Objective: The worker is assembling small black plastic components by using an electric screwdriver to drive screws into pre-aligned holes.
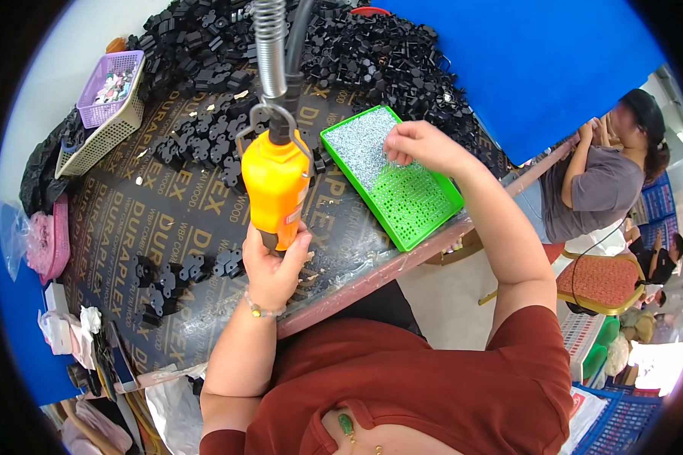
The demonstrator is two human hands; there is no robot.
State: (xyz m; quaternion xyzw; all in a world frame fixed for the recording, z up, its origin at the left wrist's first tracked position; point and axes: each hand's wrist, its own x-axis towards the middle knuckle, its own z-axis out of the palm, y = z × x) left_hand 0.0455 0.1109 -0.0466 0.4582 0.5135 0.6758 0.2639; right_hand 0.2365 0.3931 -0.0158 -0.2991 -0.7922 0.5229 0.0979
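My left hand (269, 273) is closed around the lower end of an orange electric screwdriver (275, 182), which hangs from a coiled spring by a wire hanger. The tool's body hides part of the fingers and its tip. To the right lies a shallow green tray (410, 239) with a perforated bottom. Small silvery screws (364, 136) fill its far half and thin out towards the near half. Above the tray's right side, my right hand (417, 145) has its fingertips pinched together; anything between them is too small to make out.
Black plastic parts (205, 45) are heaped along the table's far side, with several loose ones (193, 267) nearer left. Stacked baskets (102, 106) and a pink tray (51, 243) stand at left. The cable and spring (272, 45) hang centrally. Another person (603, 174) sits at right.
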